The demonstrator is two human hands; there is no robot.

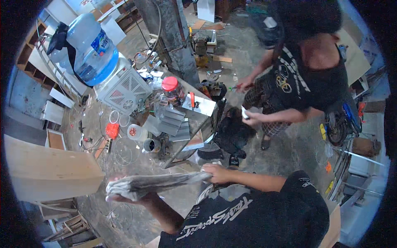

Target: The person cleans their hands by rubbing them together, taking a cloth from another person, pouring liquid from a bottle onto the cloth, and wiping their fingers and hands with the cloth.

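A grey-white cloth (pixel 165 184) is stretched level between my two hands, well in front of my body. Its bunched, wider end lies over my left hand (pixel 138 199), which grips it from below; most of those fingers are covered. My right hand (pixel 217 173) is closed around the narrow, gathered end. Close to my left hand is the corner of a pale wooden cabinet or panel (pixel 53 171). Beyond the cloth, a dark mug (pixel 151 145) sits at the edge of the cluttered table.
Across from me stands a person (pixel 289 82) holding small items, one white. The table (pixel 194 89) bears a red-lidded jar (pixel 171 89), grey sample strips and an orange-handled tool. A big water bottle (pixel 89 49) tops a white dispenser (pixel 126 89). Cables and a red bag (pixel 112 130) lie about the floor.
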